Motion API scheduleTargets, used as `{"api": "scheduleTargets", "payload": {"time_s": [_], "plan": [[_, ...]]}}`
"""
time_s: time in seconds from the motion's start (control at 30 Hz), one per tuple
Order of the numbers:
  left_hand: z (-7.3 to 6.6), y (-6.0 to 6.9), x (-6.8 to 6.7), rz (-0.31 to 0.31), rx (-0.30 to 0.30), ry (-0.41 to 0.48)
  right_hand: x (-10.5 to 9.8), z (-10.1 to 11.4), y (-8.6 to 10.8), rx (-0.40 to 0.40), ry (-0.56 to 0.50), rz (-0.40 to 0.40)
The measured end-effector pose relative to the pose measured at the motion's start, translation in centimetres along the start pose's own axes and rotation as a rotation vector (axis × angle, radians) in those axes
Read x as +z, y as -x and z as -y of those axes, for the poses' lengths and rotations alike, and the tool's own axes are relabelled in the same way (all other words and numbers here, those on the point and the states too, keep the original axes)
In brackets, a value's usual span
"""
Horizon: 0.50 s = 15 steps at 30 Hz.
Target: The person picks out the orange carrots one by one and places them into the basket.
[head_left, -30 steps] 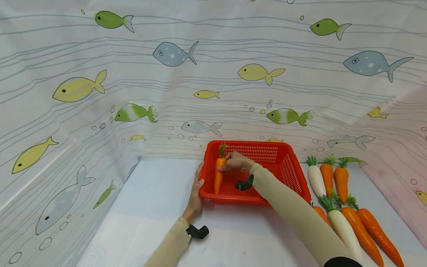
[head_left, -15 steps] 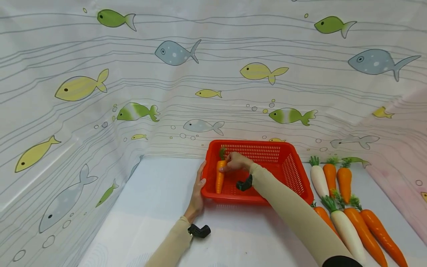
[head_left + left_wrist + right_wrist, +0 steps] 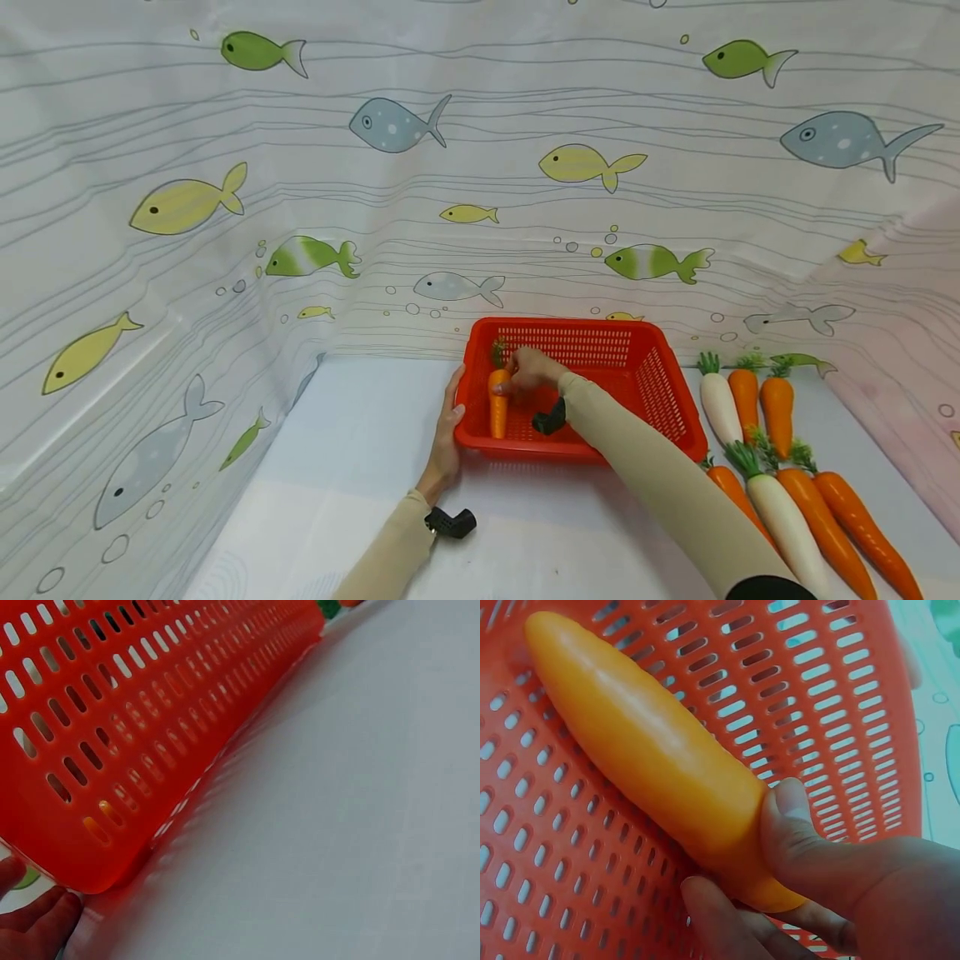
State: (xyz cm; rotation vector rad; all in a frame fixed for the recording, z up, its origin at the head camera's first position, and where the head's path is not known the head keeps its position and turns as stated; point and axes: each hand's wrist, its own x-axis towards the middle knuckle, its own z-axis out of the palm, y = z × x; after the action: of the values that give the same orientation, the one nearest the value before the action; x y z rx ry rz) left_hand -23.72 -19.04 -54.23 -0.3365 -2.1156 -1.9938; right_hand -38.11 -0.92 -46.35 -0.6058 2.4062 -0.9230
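My right hand (image 3: pixel 534 371) pinches an orange carrot (image 3: pixel 498 408) near its leafy end, inside the left part of a red plastic basket (image 3: pixel 540 447). Its narrow tip points toward the basket's front. The right wrist view shows the thumb on one side of the carrot (image 3: pixel 645 742) and the fingers on the other, close over the perforated bottom. Against the outside of the basket's left wall rests my left hand (image 3: pixel 444 429), its fingers stretched along it. Only fingertips of that hand (image 3: pixel 41 926) appear beside the basket corner in the left wrist view.
Right of the basket lie several carrots (image 3: pixel 817 521) and white radishes (image 3: pixel 787 525) with green tops, in two rough rows. One carrot (image 3: pixel 731 487) lies close to the basket's front right corner. A fish-patterned sheet (image 3: pixel 405 208) hangs behind the white table (image 3: pixel 360 417).
The carrot in my right hand has sunk a little toward the basket bottom and stands straighter front to back. My left hand has stayed at the basket's left side.
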Motion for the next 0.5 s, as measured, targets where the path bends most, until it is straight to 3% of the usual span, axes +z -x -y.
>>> {"api": "scheduleTargets", "payload": {"time_s": [0.1, 0.3, 0.5], "plan": [[0.02, 0.03, 0.01, -0.001, 0.001, -0.001, 0.1, 0.04, 0.04, -0.011, -0.002, 0.011], [0.23, 0.08, -0.1, 0.005, 0.006, 0.009, 0.06, 0.24, 0.19, -0.052, 0.163, -0.02], [0.22, 0.04, -0.07, 0.006, 0.006, 0.005, 0.06, 0.33, 0.4, -0.05, 0.205, -0.03]]}}
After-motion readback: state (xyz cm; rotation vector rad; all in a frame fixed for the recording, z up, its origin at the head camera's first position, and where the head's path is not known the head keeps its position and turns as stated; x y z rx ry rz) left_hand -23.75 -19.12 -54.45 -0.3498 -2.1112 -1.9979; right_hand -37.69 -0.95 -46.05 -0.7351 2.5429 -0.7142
